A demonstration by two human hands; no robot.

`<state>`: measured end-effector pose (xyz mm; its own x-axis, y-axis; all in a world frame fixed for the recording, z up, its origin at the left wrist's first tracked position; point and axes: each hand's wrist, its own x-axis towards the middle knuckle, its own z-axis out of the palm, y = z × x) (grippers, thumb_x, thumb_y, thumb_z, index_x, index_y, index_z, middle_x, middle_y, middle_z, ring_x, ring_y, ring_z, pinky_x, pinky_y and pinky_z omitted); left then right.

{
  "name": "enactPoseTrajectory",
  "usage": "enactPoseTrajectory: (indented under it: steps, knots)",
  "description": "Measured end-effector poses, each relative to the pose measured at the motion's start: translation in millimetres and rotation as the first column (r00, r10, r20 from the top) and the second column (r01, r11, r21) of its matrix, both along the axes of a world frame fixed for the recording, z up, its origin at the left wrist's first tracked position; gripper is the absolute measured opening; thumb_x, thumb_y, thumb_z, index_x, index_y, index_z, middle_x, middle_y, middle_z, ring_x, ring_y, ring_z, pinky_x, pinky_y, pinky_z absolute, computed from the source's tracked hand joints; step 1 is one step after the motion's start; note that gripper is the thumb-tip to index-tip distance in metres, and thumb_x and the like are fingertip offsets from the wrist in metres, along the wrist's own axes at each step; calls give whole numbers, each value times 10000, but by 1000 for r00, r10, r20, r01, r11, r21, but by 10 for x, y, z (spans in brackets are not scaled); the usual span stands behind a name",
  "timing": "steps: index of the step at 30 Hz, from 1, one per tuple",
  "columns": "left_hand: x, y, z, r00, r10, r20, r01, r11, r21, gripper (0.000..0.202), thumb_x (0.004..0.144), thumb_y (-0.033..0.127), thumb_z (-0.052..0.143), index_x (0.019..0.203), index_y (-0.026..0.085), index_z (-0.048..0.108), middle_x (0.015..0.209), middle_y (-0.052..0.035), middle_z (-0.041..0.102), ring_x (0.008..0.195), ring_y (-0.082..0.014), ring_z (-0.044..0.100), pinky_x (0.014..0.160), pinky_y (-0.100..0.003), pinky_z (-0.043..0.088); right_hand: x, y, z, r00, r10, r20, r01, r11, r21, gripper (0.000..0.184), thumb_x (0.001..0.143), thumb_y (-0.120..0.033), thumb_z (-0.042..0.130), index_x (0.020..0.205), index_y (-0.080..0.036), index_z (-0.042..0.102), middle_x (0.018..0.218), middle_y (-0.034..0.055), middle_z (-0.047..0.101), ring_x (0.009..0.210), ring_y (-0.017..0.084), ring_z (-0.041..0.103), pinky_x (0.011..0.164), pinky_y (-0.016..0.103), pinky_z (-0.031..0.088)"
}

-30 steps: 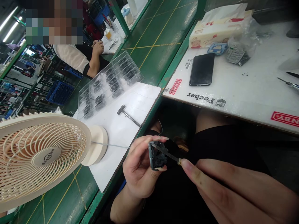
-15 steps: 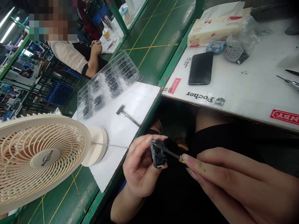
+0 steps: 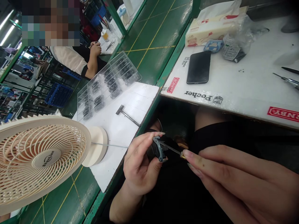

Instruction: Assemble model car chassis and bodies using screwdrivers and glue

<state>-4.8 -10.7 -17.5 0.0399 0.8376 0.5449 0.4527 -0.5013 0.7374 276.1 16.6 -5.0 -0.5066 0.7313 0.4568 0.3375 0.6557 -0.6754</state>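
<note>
Below the bench edge, my left hand is closed on a small dark plastic model part, pinching it between thumb and fingers. This part looks like a little car body; its exact kind is hard to make out. From the right, my right hand grips a craft knife by its brass-coloured collar. The slim metal blade reaches the upper side of the part, where the tip seems to touch. Most of the knife's handle is hidden by my right fingers.
A cream fan stands at left. Beyond it, a clear compartment tray holds several dark parts, near a T-shaped metal tool. A phone, tissue pack and tweezers-like tool lie on the right bench. A co-worker sits opposite.
The model part has turned in my left hand, so its inside shows less and a narrow grey edge faces me. The blade stays against it, shifted slightly right.
</note>
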Motion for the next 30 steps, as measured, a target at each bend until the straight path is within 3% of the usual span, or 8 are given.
enactPoseTrajectory:
  steps: [3,9,12,15,19,25,30]
  knots:
    - [9,-17,15,999,-26,38,26,999,-19,694,995,109,907,1651,198,698,1488,-163,775,1283,-341,832,1129,-521,704,-17,-52,-26,999,-36,-4,36,999,-2,610,1086,-70,727,1635,-337,730,1405,41,876,1134,273,898,925,351,810]
    - [110,-103,50,975,-5,220,40,987,-154,527,1057,268,905,1553,171,754,1417,-178,774,1259,-322,837,1092,-469,721,-38,-149,-100,999,37,25,-42,963,267,535,1069,-40,694,1591,-148,745,1541,80,826,1300,307,836,861,357,793]
    - [157,-133,60,960,9,279,46,981,-191,411,1063,277,900,1448,170,803,1427,-176,757,1240,-329,852,1062,-455,733,-36,-180,-91,997,65,48,-75,970,232,548,1057,-33,688,1601,-94,724,1553,94,818,1325,317,821,865,389,777]
    - [179,-143,60,947,16,320,56,975,-215,404,1064,275,899,1438,156,806,1425,-187,755,1251,-339,850,1080,-464,730,-54,-185,-85,999,49,1,-49,990,133,666,1047,-27,681,1703,-132,641,1498,73,846,1326,296,821,924,388,761]
    - [185,-152,33,929,15,371,76,970,-230,514,1054,278,913,1530,157,763,1433,-196,752,1262,-349,845,1099,-481,725,-76,-176,-87,999,39,-8,-38,996,79,760,1040,-30,669,1779,-165,558,1456,54,864,1275,268,839,862,350,742]
    - [187,-187,-21,900,5,436,115,962,-247,566,1057,273,906,1585,173,726,1437,-192,758,1283,-361,831,1109,-507,719,-21,-251,-123,999,50,13,-51,990,129,711,987,-64,725,1681,-207,669,1570,29,811,1335,288,819,903,364,745]
    - [197,-197,-28,891,5,453,125,958,-257,565,1060,278,901,1588,184,723,1423,-186,772,1279,-356,821,1107,-524,715,-21,-283,-141,999,43,26,-45,993,112,633,976,-92,745,1582,-271,746,1549,24,818,1296,307,839,901,365,755]
